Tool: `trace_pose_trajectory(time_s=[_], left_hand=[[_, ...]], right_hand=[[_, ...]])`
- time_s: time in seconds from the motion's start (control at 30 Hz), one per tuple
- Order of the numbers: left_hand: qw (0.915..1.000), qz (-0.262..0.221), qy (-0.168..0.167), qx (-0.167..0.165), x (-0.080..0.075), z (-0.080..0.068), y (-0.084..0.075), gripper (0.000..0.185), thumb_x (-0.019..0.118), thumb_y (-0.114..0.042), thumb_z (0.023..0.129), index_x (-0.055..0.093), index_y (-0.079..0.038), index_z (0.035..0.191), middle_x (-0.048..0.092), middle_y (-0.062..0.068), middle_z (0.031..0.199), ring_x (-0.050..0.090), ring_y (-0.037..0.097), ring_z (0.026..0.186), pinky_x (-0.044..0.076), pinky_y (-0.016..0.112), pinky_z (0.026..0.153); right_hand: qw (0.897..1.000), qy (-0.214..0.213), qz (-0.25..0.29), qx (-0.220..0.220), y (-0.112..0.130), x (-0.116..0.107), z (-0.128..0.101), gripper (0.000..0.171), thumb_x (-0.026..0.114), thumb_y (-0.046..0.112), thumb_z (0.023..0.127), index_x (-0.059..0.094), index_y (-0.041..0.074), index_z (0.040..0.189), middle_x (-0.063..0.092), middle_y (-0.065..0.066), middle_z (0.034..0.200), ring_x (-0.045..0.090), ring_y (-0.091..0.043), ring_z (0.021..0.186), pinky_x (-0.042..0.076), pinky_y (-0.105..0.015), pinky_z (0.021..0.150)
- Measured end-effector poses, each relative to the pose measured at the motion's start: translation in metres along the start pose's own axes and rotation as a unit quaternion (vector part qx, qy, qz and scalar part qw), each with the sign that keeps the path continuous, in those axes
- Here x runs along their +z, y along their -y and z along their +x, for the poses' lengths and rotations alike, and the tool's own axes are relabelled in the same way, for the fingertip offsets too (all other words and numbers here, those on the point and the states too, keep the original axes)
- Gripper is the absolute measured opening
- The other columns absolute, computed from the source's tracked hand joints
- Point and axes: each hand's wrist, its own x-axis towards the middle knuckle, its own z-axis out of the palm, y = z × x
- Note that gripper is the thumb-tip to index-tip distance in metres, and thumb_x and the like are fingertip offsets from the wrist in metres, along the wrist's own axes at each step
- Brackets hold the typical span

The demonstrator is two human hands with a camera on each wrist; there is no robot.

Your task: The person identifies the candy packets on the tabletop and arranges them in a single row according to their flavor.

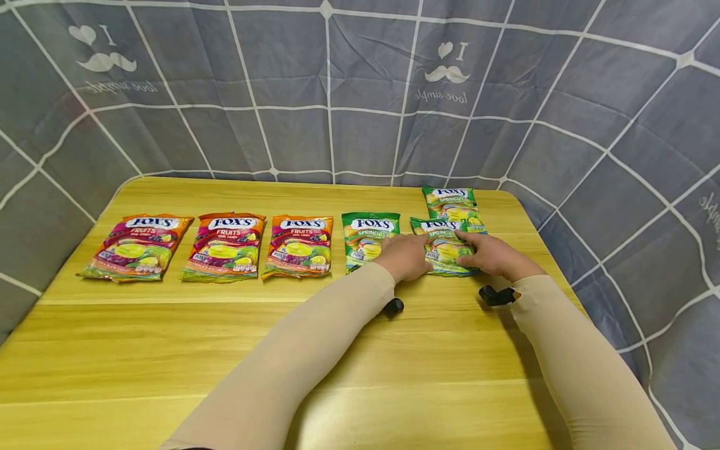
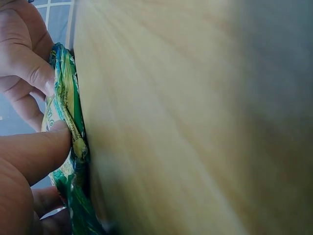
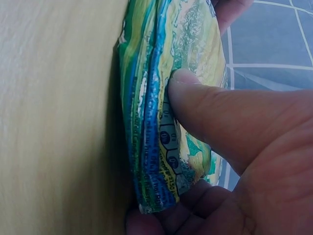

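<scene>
Both my left hand (image 1: 406,257) and right hand (image 1: 488,254) grip the green candy bag (image 1: 444,248) lying between them on the table (image 1: 169,337).

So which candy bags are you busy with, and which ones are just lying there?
In hand:
green candy bag, held by the left hand and right hand

Lying about:
three red candy bags
green bag on the left
green bag behind
wooden table

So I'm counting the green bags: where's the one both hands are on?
In the head view, the held green bag lies right of centre on the table, between a green bag on its left and another just behind it.
</scene>
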Motion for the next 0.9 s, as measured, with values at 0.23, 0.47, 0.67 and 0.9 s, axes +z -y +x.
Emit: trace_pose_trajectory(time_s=[0.23, 0.47, 0.67, 0.9], left_hand=[[1.0, 0.004, -0.001, 0.001, 0.0004, 0.0013, 0.0003, 0.076, 0.065, -0.048, 0.103, 0.032, -0.025, 0.168, 0.043, -0.003, 0.168, 0.039, 0.029, 0.156, 0.032, 0.056, 0.123], [0.9999, 0.012, 0.002, -0.002, 0.0009, 0.0025, -0.0003, 0.076, 0.064, -0.049, 0.103, 0.032, -0.025, 0.167, 0.043, -0.002, 0.168, 0.038, 0.029, 0.157, 0.031, 0.056, 0.124], [0.9998, 0.017, 0.004, -0.002, -0.0001, 0.0021, -0.0009, 0.075, 0.064, -0.049, 0.103, 0.033, -0.026, 0.167, 0.042, -0.003, 0.169, 0.037, 0.03, 0.157, 0.032, 0.057, 0.124], [0.9992, 0.037, 0.011, 0.007, -0.007, 0.0022, -0.0025, 0.069, 0.065, -0.05, 0.103, 0.043, -0.023, 0.162, 0.05, 0.001, 0.163, 0.046, 0.031, 0.151, 0.037, 0.059, 0.12]], right_hand=[[1.0, 0.003, -0.002, 0.005, 0.0013, -0.0008, -0.0001, 0.081, 0.068, 0.027, 0.104, 0.022, 0.012, 0.169, 0.024, -0.034, 0.168, 0.025, -0.056, 0.154, 0.029, -0.066, 0.124], [1.0, 0.008, 0.001, 0.007, 0.0006, -0.0014, 0.0008, 0.082, 0.068, 0.027, 0.104, 0.021, 0.011, 0.169, 0.023, -0.035, 0.168, 0.023, -0.057, 0.154, 0.028, -0.066, 0.124], [1.0, 0.008, 0.002, 0.007, -0.0002, -0.0018, 0.0016, 0.082, 0.068, 0.027, 0.104, 0.021, 0.012, 0.169, 0.023, -0.035, 0.168, 0.023, -0.057, 0.154, 0.028, -0.066, 0.124], [1.0, 0.004, -0.018, -0.01, 0.0007, -0.0061, 0.001, 0.081, 0.07, 0.028, 0.103, 0.026, 0.009, 0.168, 0.036, -0.035, 0.162, 0.037, -0.054, 0.148, 0.033, -0.065, 0.121]])
